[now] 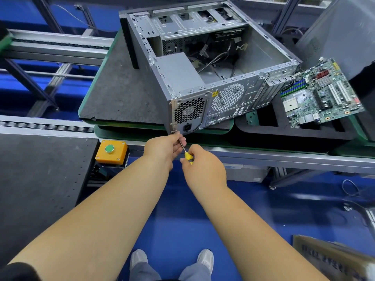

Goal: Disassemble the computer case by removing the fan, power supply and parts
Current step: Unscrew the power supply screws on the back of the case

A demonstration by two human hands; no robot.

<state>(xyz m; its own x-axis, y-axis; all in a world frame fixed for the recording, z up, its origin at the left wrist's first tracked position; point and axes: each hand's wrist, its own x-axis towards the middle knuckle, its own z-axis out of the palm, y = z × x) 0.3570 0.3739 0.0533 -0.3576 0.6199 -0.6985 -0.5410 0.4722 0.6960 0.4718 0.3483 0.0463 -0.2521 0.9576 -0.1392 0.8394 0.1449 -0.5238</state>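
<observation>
An open grey computer case (269, 57) lies on its side on a dark pallet, its rear panel facing me. The power supply (178, 73) sits in the near left corner, its fan grille (188, 110) and socket showing at the back. Loose cables (215, 59) lie inside. My right hand (203, 167) grips the yellow handle of a screwdriver (188, 157). My left hand (165, 148) pinches the metal shaft near its tip, which meets the case's lower rear corner by the power supply.
A removed motherboard (322, 94) lies on a black foam tray (294, 132) to the right. An orange box with a green button (111, 151) is fixed at the conveyor rail on the left. A cardboard box (332, 258) stands on the blue floor at lower right.
</observation>
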